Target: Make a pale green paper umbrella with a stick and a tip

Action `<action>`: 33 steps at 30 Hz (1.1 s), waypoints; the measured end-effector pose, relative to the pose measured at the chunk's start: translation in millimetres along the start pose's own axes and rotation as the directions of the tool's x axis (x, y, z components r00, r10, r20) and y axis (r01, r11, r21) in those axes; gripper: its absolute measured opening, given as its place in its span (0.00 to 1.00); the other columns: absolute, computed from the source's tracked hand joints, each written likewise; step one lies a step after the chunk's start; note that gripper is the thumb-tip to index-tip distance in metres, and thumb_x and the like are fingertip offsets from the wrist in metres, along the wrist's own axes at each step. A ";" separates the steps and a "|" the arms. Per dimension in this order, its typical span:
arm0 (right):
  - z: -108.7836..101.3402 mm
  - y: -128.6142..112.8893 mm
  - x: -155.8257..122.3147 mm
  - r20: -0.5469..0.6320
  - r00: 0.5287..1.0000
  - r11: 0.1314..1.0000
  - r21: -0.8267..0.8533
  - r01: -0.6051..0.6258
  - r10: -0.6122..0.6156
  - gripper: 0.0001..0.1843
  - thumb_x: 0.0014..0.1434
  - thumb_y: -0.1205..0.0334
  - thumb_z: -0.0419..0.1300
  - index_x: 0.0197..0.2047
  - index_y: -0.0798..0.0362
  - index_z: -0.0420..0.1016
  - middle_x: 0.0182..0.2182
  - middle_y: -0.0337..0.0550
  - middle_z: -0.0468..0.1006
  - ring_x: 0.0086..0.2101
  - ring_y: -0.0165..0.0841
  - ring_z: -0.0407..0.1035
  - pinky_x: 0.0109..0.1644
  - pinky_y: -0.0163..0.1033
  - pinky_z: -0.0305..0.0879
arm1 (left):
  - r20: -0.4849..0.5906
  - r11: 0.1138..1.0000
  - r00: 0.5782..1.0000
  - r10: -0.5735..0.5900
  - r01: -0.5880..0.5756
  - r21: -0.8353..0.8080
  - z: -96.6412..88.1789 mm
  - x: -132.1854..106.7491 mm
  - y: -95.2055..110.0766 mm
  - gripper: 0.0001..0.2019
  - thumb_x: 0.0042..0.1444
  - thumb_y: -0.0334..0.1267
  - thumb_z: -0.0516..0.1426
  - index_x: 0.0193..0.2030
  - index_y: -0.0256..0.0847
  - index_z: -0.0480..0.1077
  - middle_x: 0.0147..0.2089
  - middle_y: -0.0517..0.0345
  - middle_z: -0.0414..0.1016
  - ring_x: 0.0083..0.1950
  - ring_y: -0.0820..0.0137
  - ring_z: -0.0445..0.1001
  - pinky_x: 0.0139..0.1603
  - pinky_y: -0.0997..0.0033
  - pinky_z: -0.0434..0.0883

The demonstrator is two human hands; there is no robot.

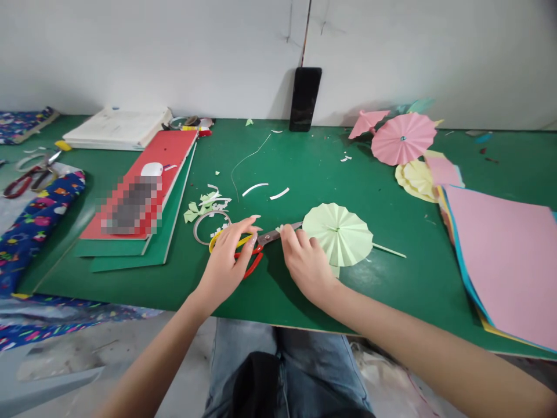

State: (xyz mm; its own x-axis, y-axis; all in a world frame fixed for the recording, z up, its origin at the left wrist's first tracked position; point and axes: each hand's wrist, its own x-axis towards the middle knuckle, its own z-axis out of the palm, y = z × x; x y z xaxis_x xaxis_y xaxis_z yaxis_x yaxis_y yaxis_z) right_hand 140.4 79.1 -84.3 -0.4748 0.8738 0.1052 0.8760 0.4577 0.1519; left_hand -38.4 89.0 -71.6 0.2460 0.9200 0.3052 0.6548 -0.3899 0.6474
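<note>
My left hand (228, 247) hovers over or rests by the handles of a pair of scissors (267, 236) with one red and one yellow grip, its thumb and fingers stretched out and apart. Whether it touches the handles I cannot tell. My right hand (307, 258) is closed in a pinch above the blades, with a small piece of pale green paper (279, 229) at its fingertips. Just right of that hand lies a pleated pale green paper umbrella (337, 232), its thin stick (389, 250) pointing right. A roll of tape (195, 228) sits beyond my left hand.
Green and white paper scraps (204, 203) lie left of centre. Pink paper umbrellas (402, 139) stand at the back right, near a stack of coloured paper (505, 249). A phone (306, 98) leans on the wall. Red and green boards (174, 157) and pliers (30, 177) are left.
</note>
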 end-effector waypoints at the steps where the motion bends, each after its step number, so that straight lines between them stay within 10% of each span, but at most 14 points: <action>1: 0.1 -2.7 -1.5 0.015 0.999 0.999 -0.013 0.031 -0.031 0.25 0.56 0.79 0.46 0.55 0.66 0.70 0.56 0.59 0.68 0.44 0.45 0.67 0.36 0.46 0.70 | -0.007 1.000 1.000 -0.005 0.005 0.001 -0.2 -0.8 -0.9 0.18 0.64 0.34 0.49 0.60 0.46 0.58 0.49 0.56 0.74 0.55 0.68 0.69 0.59 0.62 0.64; 10: -11.2 3.9 1.9 0.130 0.989 0.997 0.003 0.072 -0.072 0.22 0.64 0.66 0.50 0.59 0.65 0.66 0.61 0.57 0.63 0.49 0.49 0.64 0.41 0.51 0.70 | 0.175 0.996 0.984 0.017 -0.032 0.081 16.3 -4.7 -8.2 0.19 0.66 0.38 0.45 0.64 0.44 0.54 0.66 0.50 0.60 0.68 0.65 0.56 0.65 0.56 0.59; 16: -34.0 16.7 -17.2 0.089 0.991 0.976 0.204 0.078 -0.097 0.50 0.55 0.32 0.49 0.64 0.69 0.56 0.60 0.59 0.64 0.52 0.49 0.63 0.48 0.54 0.68 | 0.202 0.996 0.979 0.009 -0.026 0.082 22.6 -1.6 -15.3 0.21 0.66 0.41 0.46 0.64 0.41 0.55 0.65 0.45 0.61 0.68 0.59 0.55 0.65 0.49 0.57; 24: -32.3 24.4 -28.1 -0.178 0.984 0.984 0.176 0.022 0.009 0.19 0.62 0.64 0.56 0.54 0.63 0.70 0.44 0.53 0.75 0.41 0.42 0.69 0.38 0.45 0.69 | 0.073 0.999 0.997 -0.033 0.034 -0.019 6.7 -3.5 -5.8 0.16 0.67 0.39 0.43 0.59 0.45 0.61 0.59 0.52 0.69 0.63 0.67 0.64 0.63 0.60 0.63; 33: -0.8 14.7 10.1 -0.076 0.996 0.999 -0.002 0.044 -0.044 0.24 0.55 0.80 0.46 0.54 0.75 0.68 0.53 0.66 0.69 0.45 0.49 0.64 0.40 0.50 0.65 | -0.043 0.998 0.998 -0.035 0.032 -0.059 2.3 -3.6 -2.0 0.13 0.65 0.37 0.47 0.54 0.45 0.65 0.54 0.54 0.73 0.58 0.66 0.69 0.61 0.60 0.65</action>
State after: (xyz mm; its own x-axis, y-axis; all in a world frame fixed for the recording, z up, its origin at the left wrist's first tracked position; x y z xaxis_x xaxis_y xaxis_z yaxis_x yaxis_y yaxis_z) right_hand 148.4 94.5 -80.2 -0.5179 0.8377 0.1732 0.8542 0.4952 0.1587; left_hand -38.9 86.6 -75.6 0.1925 0.9304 0.3120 0.6193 -0.3618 0.6968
